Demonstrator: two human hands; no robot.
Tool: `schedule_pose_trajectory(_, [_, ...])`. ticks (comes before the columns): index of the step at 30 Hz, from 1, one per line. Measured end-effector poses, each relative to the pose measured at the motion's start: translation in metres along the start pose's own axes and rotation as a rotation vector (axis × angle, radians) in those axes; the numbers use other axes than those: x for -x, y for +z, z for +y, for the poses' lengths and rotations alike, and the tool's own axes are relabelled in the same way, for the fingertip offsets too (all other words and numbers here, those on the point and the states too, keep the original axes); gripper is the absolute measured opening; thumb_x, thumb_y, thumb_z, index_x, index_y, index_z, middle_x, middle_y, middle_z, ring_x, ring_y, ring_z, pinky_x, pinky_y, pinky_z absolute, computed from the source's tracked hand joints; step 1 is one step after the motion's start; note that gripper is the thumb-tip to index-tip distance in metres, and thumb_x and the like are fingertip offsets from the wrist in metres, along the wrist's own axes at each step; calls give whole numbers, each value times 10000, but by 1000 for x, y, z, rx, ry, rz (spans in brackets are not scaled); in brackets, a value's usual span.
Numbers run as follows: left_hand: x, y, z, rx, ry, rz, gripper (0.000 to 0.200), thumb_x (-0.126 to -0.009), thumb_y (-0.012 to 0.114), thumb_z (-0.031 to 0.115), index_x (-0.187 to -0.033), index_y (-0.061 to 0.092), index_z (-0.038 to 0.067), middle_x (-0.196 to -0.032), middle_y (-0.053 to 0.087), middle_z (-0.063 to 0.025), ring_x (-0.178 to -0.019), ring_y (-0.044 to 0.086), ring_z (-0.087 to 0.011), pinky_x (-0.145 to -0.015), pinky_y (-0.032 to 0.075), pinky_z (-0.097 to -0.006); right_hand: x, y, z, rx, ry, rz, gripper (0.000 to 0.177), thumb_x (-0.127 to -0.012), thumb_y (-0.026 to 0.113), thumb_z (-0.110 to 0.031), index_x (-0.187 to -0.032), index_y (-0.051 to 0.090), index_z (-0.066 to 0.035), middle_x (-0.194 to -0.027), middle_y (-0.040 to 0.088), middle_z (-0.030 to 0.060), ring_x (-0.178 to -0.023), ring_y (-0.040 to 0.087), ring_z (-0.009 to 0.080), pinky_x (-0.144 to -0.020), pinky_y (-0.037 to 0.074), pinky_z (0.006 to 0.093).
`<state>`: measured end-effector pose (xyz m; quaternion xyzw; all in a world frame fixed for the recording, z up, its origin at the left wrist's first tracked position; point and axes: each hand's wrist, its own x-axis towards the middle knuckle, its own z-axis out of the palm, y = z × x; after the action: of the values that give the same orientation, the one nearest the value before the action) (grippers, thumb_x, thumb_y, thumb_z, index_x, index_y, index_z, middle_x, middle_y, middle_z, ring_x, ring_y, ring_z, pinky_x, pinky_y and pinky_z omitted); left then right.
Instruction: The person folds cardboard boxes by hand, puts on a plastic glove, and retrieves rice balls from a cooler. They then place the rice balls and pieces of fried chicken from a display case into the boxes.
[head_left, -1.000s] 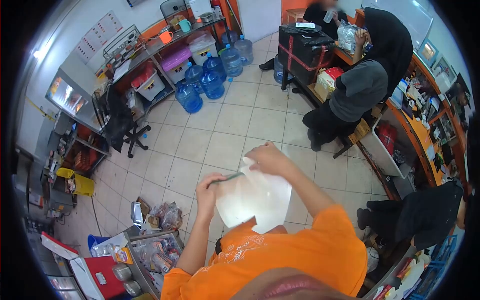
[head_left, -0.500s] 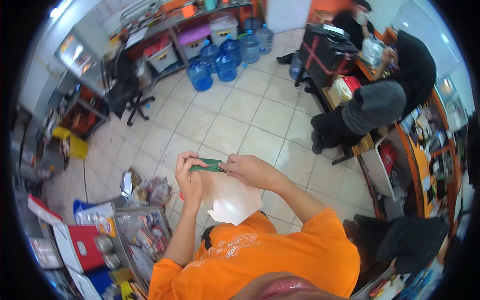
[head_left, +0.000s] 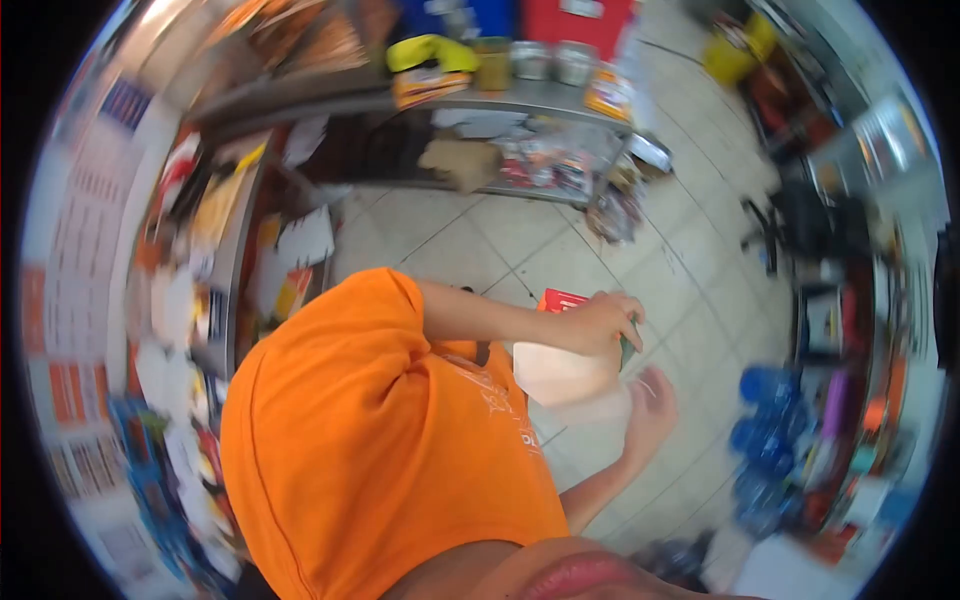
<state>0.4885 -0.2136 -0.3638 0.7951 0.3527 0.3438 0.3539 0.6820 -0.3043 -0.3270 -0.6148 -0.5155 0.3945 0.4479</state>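
Note:
My left hand is closed on a pale, flat packet with a green strip at its far edge. A red patch shows beside my left wrist. Just below the packet in the view is my right hand, its curled fingers smeared by motion and apart from the green strip. A faint, see-through blur lies between the packet and this hand; whether the fingers hold any of it is unclear.
A metal bench with jars and a red box stands at the top. Plastic bags lie on the tiled floor near its leg. Cluttered shelves are at left; blue water bottles and an office chair are at right.
The view has swung left toward the bench and shelves, and the people have left it. My right hand has come away from the green strip, while my left hand keeps its hold.

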Motion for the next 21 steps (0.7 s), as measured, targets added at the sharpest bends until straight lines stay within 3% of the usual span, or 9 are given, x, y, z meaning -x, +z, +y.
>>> schedule_pose_trajectory(1, [13, -23, -22, -28, -64, 64, 426, -718, 590, -46, -1024, 771, 188, -1111, 585, -71, -1008, 544, -264, -866, 456, -389, -7, 8, -4, 18, -44, -81, 246, -874, 670, -4, -1117, 648, 27, -1054, 666, 129, -899, 645, 172, -742, 538, 311])
schedule_pose_trajectory(2, [23, -52, -41, -43, -78, 145, 426, -718, 590, -46, -1024, 771, 188, -1111, 585, -71, -1008, 544, -264, -866, 456, -389, -17, 18, -3, -63, -66, 63, 268, -908, 633, -17, -1174, 616, 11, -1087, 650, 127, -922, 637, 180, -756, 538, 309])
schedule_pose_trajectory(3, [37, -83, -58, 173, -273, 305, 418, -744, 563, -48, -1041, 764, 168, -1140, 588, -67, -1039, 550, -252, -884, 460, -381, -29, 28, -1, -147, -81, 210, 291, -941, 597, -31, -1231, 584, -4, -1121, 634, 124, -944, 629, 187, -771, 538, 307])
schedule_pose_trajectory(4, [45, -100, -78, 404, -471, 451, 412, -771, 537, -50, -1057, 756, 148, -1168, 591, -63, -1070, 555, -240, -902, 465, -374, -53, 24, 19, -132, -99, 149, 291, -941, 597, -31, -1231, 584, -4, -1121, 634, 124, -944, 629, 187, -771, 538, 307])
schedule_pose_trajectory(7, [125, -199, -133, 777, -635, 900, 411, -853, 515, 51, -1244, 633, 90, -1242, 578, -78, -1178, 537, -241, -1008, 436, -379, -96, 80, 48, -145, 44, 101, 270, -975, 541, -44, -1242, 572, -18, -1090, 636, 106, -938, 625, 171, -759, 537, 295])
schedule_pose_trajectory(10, [243, -312, -120, 967, -780, 1377, 484, -877, 537, 156, -1352, 483, 81, -1267, 559, -112, -1220, 520, -267, -1053, 412, -456, -106, 180, 29, -81, 75, -188, 258, -972, 538, -36, -1227, 575, -16, -1080, 632, 99, -894, 629, 164, -749, 535, 285])
schedule_pose_trajectory(13, [424, -388, -151, 885, -530, 1703, 332, -831, 613, 222, -1138, 506, 154, -1205, 537, -52, -1202, 503, -261, -1000, 436, -554, -97, 310, 7, -39, -11, -526, 246, -962, 536, -13, -1202, 591, -24, -1058, 646, 95, -846, 643, 159, -729, 539, 285])
schedule_pose_trajectory(18, [657, -480, -139, 651, -622, 2256, 314, -843, 637, 268, -1135, 552, 191, -1084, 556, -23, -993, 541, -187, -825, 523, -412, -34, 516, -35, -18, -34, -994, 219, -948, 550, -6, -1154, 620, -22, -1030, 669, 78, -840, 657, 160, -754, 531, 290])
schedule_pose_trajectory(21, [696, -512, -110, 479, -565, 2463, 319, -849, 666, 318, -1134, 583, 200, -1031, 581, 6, -945, 536, -147, -748, 486, -356, -14, 602, -48, 45, -108, -1452, 225, -945, 579, -34, -1163, 635, -17, -1020, 686, 68, -854, 662, 144, -764, 521, 274])
